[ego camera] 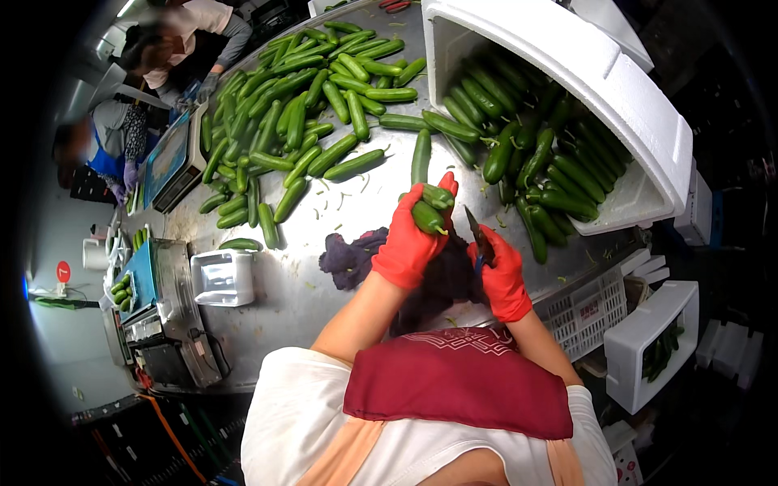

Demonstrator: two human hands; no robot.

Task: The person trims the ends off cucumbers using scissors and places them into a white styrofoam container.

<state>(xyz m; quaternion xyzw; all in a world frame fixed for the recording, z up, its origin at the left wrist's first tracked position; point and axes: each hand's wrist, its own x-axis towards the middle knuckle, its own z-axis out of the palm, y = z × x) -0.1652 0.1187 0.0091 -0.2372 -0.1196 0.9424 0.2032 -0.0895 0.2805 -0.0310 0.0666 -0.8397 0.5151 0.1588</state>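
My left hand [408, 243], in a red rubber glove, is closed around a few green cucumbers [427, 217] whose stem ends point towards me. My right hand [503, 273], gloved the same way, grips a small knife [479, 234] with a dark blade, to the right of the cucumbers and apart from them. Just beyond my left hand a single cucumber [420, 155] lies on the metal table. Under and between my hands is a dark crumpled cloth [352, 258]. A large pile of cucumbers [292, 91] spreads over the table at the upper left.
A white foam box [562, 67] lies tipped at the upper right, cucumbers spilling out. A white tray [223, 277] and weighing scales [176, 161] stand at the left. Two co-workers are beyond the scales. A plastic crate [586, 322] and another foam box [620, 352] are at the lower right.
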